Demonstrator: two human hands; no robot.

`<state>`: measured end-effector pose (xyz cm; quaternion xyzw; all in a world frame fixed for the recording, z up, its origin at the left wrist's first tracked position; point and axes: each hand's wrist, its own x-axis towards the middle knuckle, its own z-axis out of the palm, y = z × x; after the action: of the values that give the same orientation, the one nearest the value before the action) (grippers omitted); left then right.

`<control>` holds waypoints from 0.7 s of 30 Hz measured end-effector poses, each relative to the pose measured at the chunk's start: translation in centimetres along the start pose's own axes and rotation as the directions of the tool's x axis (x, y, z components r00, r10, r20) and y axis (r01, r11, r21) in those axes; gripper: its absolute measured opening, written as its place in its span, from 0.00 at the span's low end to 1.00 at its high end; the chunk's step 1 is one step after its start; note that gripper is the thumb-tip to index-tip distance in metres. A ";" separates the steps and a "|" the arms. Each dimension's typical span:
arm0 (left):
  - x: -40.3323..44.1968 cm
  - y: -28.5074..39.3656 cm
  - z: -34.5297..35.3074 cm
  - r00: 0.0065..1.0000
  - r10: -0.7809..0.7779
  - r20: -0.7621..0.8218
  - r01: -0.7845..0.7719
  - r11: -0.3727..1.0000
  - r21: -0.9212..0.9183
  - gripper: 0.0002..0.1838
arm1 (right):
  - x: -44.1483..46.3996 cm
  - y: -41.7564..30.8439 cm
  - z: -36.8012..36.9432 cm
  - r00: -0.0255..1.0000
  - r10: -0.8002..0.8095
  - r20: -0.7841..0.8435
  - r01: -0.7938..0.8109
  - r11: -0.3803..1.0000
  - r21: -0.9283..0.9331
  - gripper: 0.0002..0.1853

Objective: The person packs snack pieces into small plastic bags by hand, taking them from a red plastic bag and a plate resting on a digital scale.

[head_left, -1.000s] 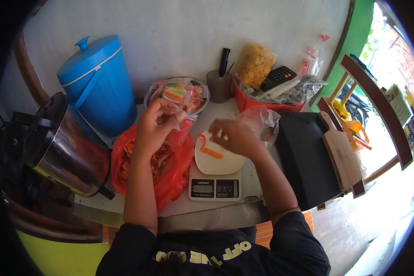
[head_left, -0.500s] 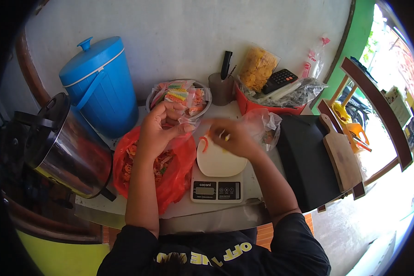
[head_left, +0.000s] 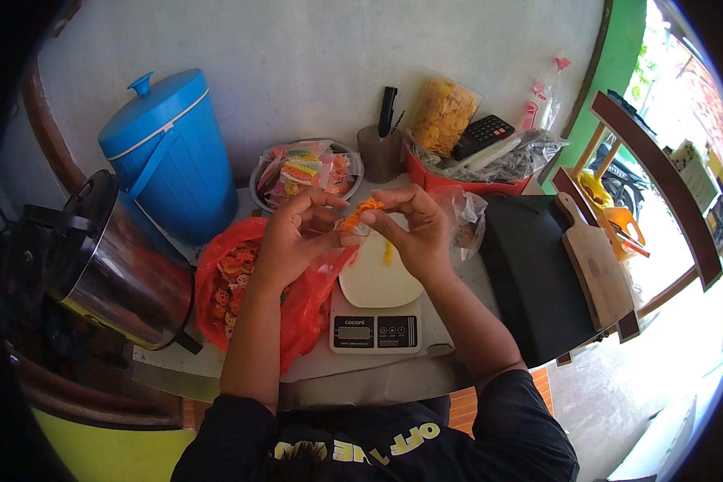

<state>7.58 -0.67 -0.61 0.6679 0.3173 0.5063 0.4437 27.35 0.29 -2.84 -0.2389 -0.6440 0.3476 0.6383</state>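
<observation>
From my remote view, the right hand (head_left: pixel 419 233) pinches a ridged orange cracker (head_left: pixel 367 210) against the clear plastic pouch (head_left: pixel 355 231) gripped by the left hand (head_left: pixel 297 241), above the white plate (head_left: pixel 381 287) of a "coconi" digital scale (head_left: pixel 375 349). A crinkled red bag (head_left: pixel 305 333) holds loose crackers (head_left: pixel 238 261); a round bowl (head_left: pixel 359 180), filled packets (head_left: pixel 305 169).

The right hand (head_left: pixel 419 239) hides part of the orange snack (head_left: pixel 363 214), the left forearm (head_left: pixel 254 337) part of the red bag (head_left: pixel 307 309). Any reading on the scale display (head_left: pixel 351 332) is too small to tell.
</observation>
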 end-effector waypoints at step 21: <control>0.2 -0.5 0.0 0.996 0.001 -0.089 -0.015 0.986 -0.163 0.08 | 0.6 -0.7 -1.1 0.953 0.195 0.230 -0.143 0.964 -0.225 0.10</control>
<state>7.66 -0.27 -0.93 0.6076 0.2912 0.5614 0.4805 28.46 0.49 -2.00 -0.3122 -0.7288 0.3601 0.4916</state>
